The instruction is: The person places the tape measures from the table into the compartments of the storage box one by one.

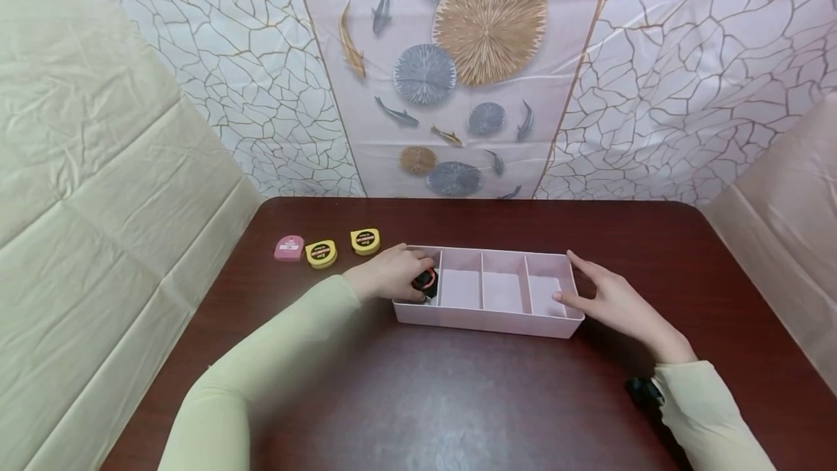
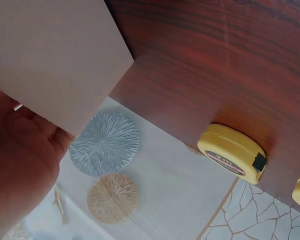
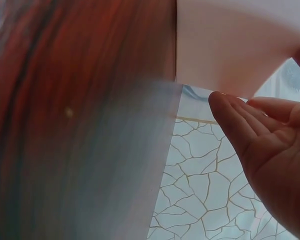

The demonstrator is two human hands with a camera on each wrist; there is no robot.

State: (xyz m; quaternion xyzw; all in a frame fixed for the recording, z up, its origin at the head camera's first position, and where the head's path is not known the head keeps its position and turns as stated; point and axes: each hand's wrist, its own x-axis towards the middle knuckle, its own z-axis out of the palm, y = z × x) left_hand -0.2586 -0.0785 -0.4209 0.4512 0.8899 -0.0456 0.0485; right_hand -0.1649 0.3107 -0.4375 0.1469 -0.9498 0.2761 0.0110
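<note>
Plainly, the person's left arm comes in from the table's near left side, elbow bent, and the left hand point(image 1: 392, 275) reaches over the left end of a pink tray point(image 1: 484, 320). Its fingers and thumb are curled round a black tape measure point(image 1: 426, 280), gripping it within the leftmost compartment. The right hand point(image 1: 617, 302) is at the tray's right end, thumb and fingers spread: the fingertips meet the far right corner, and the thumb reaches over the rim above the rightmost compartment.

Three dividers split the single tray into four compartments in a row. Four tape measures are in view: the black one, one pink tape measure point(image 1: 285, 250) and two yellow tape measures point(image 1: 321, 254). These last three sit near the far left corner of the table point(image 1: 418, 384), the pink one leftmost, just beside the first yellow; the second yellow lies a little apart, closer to the tray.

A strip of dark wood runs between the tray's far side and the back edge. Wider stretches of tabletop reach toward the right edge and the near side.
</note>
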